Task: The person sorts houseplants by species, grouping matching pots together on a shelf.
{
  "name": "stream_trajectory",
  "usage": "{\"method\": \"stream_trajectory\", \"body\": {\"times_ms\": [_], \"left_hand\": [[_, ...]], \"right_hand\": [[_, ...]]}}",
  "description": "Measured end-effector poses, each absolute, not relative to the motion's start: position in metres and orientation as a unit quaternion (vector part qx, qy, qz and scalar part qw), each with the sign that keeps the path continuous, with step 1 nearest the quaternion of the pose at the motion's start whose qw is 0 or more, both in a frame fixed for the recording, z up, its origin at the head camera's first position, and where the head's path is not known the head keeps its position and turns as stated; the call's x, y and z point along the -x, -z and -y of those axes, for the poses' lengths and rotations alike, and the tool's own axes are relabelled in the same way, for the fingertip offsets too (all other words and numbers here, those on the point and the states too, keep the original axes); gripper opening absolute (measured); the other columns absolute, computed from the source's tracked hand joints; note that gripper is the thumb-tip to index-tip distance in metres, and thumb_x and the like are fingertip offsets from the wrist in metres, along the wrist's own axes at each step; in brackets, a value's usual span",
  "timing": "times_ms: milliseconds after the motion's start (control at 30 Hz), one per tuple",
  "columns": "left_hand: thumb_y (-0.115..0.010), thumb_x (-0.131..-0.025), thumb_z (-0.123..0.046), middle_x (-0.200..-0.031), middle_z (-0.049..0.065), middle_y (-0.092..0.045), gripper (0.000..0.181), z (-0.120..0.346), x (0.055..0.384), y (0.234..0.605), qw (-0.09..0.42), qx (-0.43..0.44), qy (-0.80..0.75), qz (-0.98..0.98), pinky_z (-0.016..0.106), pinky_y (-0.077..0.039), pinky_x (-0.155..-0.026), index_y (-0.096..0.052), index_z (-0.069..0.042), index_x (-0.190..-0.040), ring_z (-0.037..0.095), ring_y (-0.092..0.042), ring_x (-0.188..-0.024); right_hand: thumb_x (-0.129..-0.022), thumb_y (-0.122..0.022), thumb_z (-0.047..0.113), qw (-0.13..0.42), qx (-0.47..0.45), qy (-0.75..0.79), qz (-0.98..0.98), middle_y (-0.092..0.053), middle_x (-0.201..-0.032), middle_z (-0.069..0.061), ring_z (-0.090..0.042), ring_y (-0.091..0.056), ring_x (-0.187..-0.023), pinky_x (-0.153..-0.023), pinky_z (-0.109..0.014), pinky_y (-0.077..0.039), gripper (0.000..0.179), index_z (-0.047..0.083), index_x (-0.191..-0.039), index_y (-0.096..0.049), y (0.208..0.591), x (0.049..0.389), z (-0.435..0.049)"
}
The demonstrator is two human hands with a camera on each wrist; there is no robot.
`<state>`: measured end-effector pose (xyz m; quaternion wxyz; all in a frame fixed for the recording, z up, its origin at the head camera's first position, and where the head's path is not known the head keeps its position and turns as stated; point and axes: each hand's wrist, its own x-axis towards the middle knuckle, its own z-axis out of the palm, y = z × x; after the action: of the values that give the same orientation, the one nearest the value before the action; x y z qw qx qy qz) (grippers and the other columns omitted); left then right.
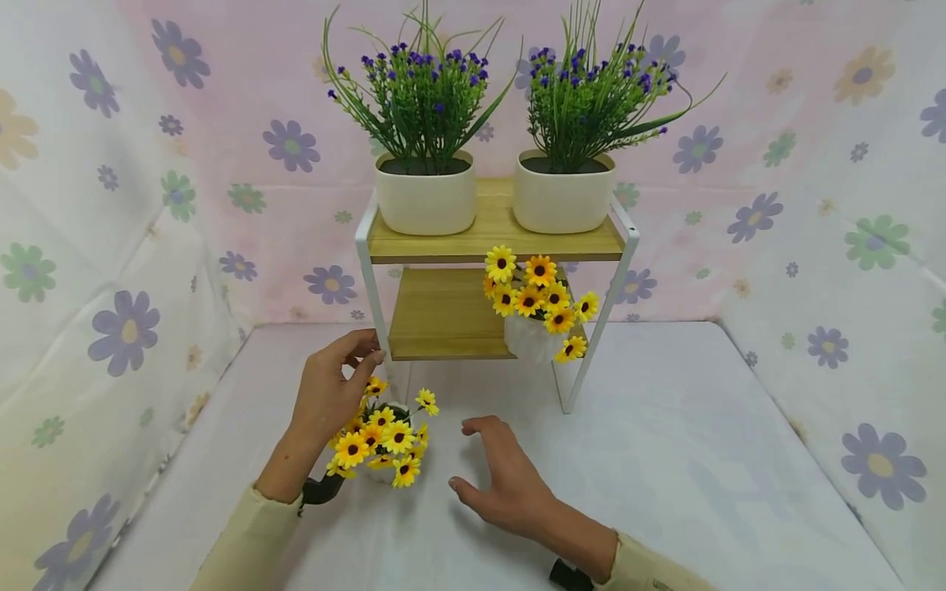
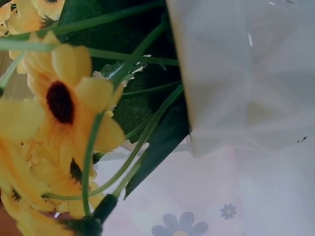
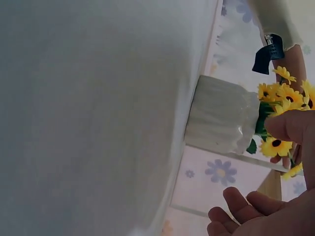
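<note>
My left hand [image 1: 332,390] is at the shelf's left front post [image 1: 378,316]; thumb and index finger overlap it in the head view, with a gap between them. Just right of that wrist, a white pot of yellow artificial sunflowers [image 1: 384,439] stands on the table before the shelf. The left wrist view shows its flowers and pale pot wall [image 2: 246,78] close up. To the pot's right is my right hand [image 1: 510,480], thumb and fingers spread, holding nothing. In the right wrist view the crinkled white pot [image 3: 221,115] stands beyond that hand's thumb, flowers partly hiding the left hand.
A two-tier wooden shelf [image 1: 443,316] with a white frame stands at the back. Its top bears two white planters [image 1: 426,197] of purple flowers and grass. Another white pot [image 1: 528,341] of yellow sunflowers sits at the lower tier's right. Flower-printed cloth walls [image 1: 813,246] surround the white table [image 1: 665,460].
</note>
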<state>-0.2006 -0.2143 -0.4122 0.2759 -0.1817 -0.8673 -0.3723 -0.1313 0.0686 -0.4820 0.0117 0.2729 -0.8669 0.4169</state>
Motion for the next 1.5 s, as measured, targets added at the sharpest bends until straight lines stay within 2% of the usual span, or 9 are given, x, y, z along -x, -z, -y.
{"method": "stream_trajectory", "body": {"times_ms": [267,433,667,733,900,1033,1500], "left_hand": [[-0.073,-0.099,-0.001,-0.104,0.008,-0.078,0.024,0.215,0.202,0.410,0.279,0.184,0.372,0.866,0.015,-0.049,-0.076,-0.073,-0.002,-0.123,0.019,-0.072,-0.088],[-0.073,-0.099,-0.002,-0.104,0.008,-0.078,0.024,0.214,0.203,0.409,0.279,0.192,0.370,0.865,0.017,-0.050,-0.075,-0.073,-0.003,-0.123,0.019,-0.072,-0.088],[-0.074,-0.100,-0.004,-0.104,0.007,-0.078,0.023,0.213,0.203,0.409,0.274,0.193,0.368,0.867,0.020,-0.053,-0.075,-0.073,-0.004,-0.123,0.019,-0.073,-0.089],[-0.074,-0.100,-0.005,-0.104,0.007,-0.078,0.023,0.213,0.203,0.409,0.273,0.192,0.368,0.868,0.022,-0.054,-0.075,-0.073,-0.004,-0.123,0.020,-0.073,-0.090],[-0.073,-0.100,-0.005,-0.104,0.007,-0.078,0.023,0.214,0.202,0.410,0.276,0.188,0.368,0.868,0.023,-0.053,-0.073,-0.073,-0.004,-0.123,0.019,-0.072,-0.088],[-0.073,-0.100,-0.004,-0.103,0.007,-0.078,0.022,0.214,0.202,0.410,0.277,0.186,0.367,0.868,0.023,-0.053,-0.072,-0.073,-0.004,-0.123,0.019,-0.072,-0.087],[-0.073,-0.100,-0.002,-0.103,0.007,-0.078,0.023,0.215,0.201,0.410,0.280,0.184,0.367,0.868,0.022,-0.052,-0.072,-0.073,-0.004,-0.123,0.018,-0.071,-0.086]], "right_hand": [[-0.090,-0.086,0.037,-0.029,-0.291,-0.396,0.870,-0.054,-0.150,-0.001,-0.020,-0.050,-0.142,-0.116,-0.047,-0.045,0.075,0.014,-0.151,-0.049,0.480,0.147,-0.041],[-0.084,-0.091,0.038,-0.038,-0.289,-0.411,0.864,-0.056,-0.148,-0.003,-0.023,-0.053,-0.139,-0.115,-0.047,-0.047,0.085,0.012,-0.152,-0.049,0.479,0.159,-0.023],[-0.077,-0.096,0.042,-0.064,-0.268,-0.429,0.860,-0.050,-0.156,-0.005,-0.025,-0.049,-0.144,-0.118,-0.053,-0.043,0.099,0.014,-0.158,-0.046,0.482,0.168,-0.003],[-0.076,-0.097,0.041,-0.059,-0.271,-0.433,0.858,-0.052,-0.154,-0.006,-0.024,-0.052,-0.142,-0.116,-0.052,-0.045,0.099,0.012,-0.156,-0.048,0.483,0.171,0.001],[-0.078,-0.097,0.038,-0.038,-0.306,-0.450,0.838,-0.060,-0.145,-0.003,-0.014,-0.058,-0.131,-0.111,-0.040,-0.050,0.092,0.012,-0.153,-0.051,0.486,0.182,0.009],[-0.079,-0.096,0.037,-0.023,-0.330,-0.459,0.825,-0.063,-0.143,-0.002,-0.011,-0.059,-0.129,-0.109,-0.034,-0.051,0.089,0.010,-0.152,-0.052,0.489,0.188,0.011],[-0.084,-0.092,0.034,-0.043,-0.308,-0.495,0.812,-0.065,-0.138,-0.004,-0.010,-0.062,-0.124,-0.107,-0.033,-0.052,0.077,0.012,-0.149,-0.056,0.492,0.186,0.012]]}}
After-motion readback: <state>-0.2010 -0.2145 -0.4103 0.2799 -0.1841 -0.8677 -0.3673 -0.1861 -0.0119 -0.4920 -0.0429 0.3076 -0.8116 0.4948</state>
